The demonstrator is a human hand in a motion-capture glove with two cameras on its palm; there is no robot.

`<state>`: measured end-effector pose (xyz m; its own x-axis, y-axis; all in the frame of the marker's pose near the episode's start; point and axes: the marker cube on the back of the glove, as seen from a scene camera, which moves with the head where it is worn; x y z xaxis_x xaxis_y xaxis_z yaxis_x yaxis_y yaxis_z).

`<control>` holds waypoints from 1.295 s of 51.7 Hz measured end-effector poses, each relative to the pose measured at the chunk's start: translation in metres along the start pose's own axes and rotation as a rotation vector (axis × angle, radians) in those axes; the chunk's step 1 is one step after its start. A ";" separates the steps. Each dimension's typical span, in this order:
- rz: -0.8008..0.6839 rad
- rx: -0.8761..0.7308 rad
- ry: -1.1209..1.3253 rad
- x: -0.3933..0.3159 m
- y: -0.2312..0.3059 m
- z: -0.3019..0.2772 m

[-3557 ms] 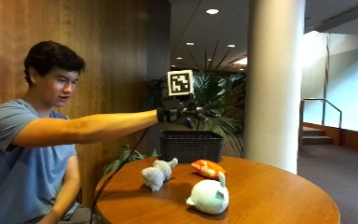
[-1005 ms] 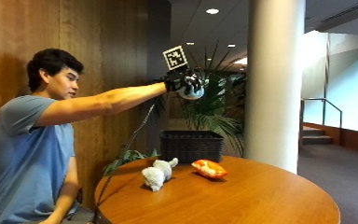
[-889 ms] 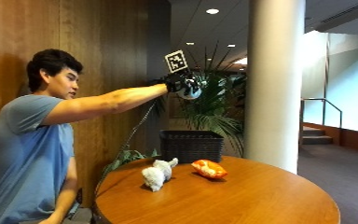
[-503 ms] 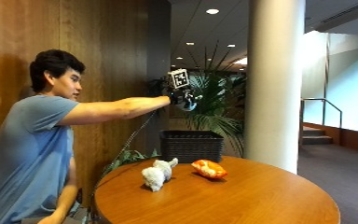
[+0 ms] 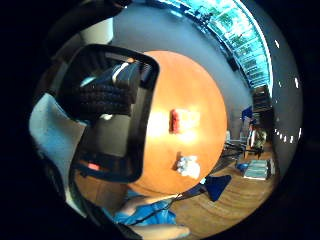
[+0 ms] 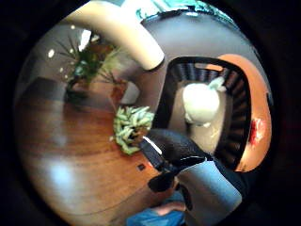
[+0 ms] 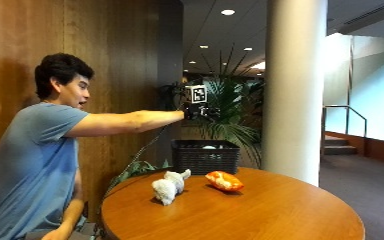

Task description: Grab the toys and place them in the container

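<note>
- Above the black container (image 7: 205,156), in the outside view, the gloved right hand (image 7: 195,111) hangs at the end of an outstretched arm. It is lower than a second ago, and the round white toy (image 7: 208,147) it then held aloft is gone from it. Only a pale patch shows at the container's rim.
- On the tabletop (image 7: 278,215) lie two toys still to collect, so I judge one of three done. The grey-white plush (image 7: 169,185) lies with its long axis running from the near edge back towards the container, its raised end pointing that way. The orange toy (image 7: 224,181), just beside it, lies roughly across the tabletop.
- In the thumb-side palm view, the white toy (image 6: 202,103) lies on the container's (image 6: 164,103) floor, apart from the hand. Its long axis runs along the container's length, and a small nub points to the wall on the tabletop (image 6: 249,84) side. A gloved finger (image 6: 171,148) juts out, curled round nothing, so the hand looks open and empty.
- In the little-finger-side palm view, the container (image 5: 142,125) stands against the tabletop's (image 5: 200,90) edge. The orange toy (image 5: 176,121) is nearer it and the plush (image 5: 187,166) further along. The dropped toy cannot be made out here.
</note>
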<state>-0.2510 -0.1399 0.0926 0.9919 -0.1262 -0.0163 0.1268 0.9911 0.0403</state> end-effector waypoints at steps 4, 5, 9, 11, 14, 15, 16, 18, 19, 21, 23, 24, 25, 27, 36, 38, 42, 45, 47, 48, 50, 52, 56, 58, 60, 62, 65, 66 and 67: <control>-0.004 -0.014 0.048 0.014 0.003 -0.005; -0.009 -0.014 0.056 0.017 0.004 -0.007; -0.015 0.006 0.071 0.029 0.008 -0.018; -0.005 0.024 0.079 0.035 0.009 -0.024; 0.026 0.043 0.106 0.047 0.009 -0.032; 0.042 0.047 0.116 0.051 0.009 -0.035; 0.059 0.051 0.115 0.055 0.009 -0.038; 0.088 0.060 0.087 0.061 0.008 -0.043; 0.097 0.062 0.073 0.064 0.008 -0.045; 0.096 0.063 0.060 0.073 0.009 -0.047; 0.101 0.060 0.065 0.084 0.010 -0.047; 0.111 0.056 0.076 0.092 0.011 -0.046; 0.122 0.047 0.093 0.100 0.012 -0.044; 0.132 0.024 0.137 0.120 0.015 -0.039; 0.093 -0.046 0.201 0.122 0.003 0.000; 0.082 -0.058 0.204 0.135 0.005 0.006; 0.143 -0.070 0.198 0.153 0.006 0.019; 0.211 -0.078 0.206 0.164 0.004 0.032; 0.200 -0.093 0.208 0.170 0.006 0.039; 0.191 -0.103 0.212 0.174 0.007 0.042; 0.205 -0.121 0.211 0.183 0.009 0.050; 0.240 -0.132 0.203 0.191 0.009 0.060; 0.333 -0.160 0.229 0.206 0.009 0.082; 0.398 -0.184 0.238 0.209 0.006 0.096; 0.401 -0.218 0.250 0.214 0.007 0.108; 0.316 -0.260 0.258 0.224 0.015 0.118; 0.267 -0.304 0.255 0.235 0.021 0.132; 0.295 -0.312 0.252 0.236 0.020 0.137; 0.333 -0.320 0.253 0.236 0.019 0.142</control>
<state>-0.0126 -0.1566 0.2317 0.9394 0.1723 -0.2965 -0.2434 0.9441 -0.2224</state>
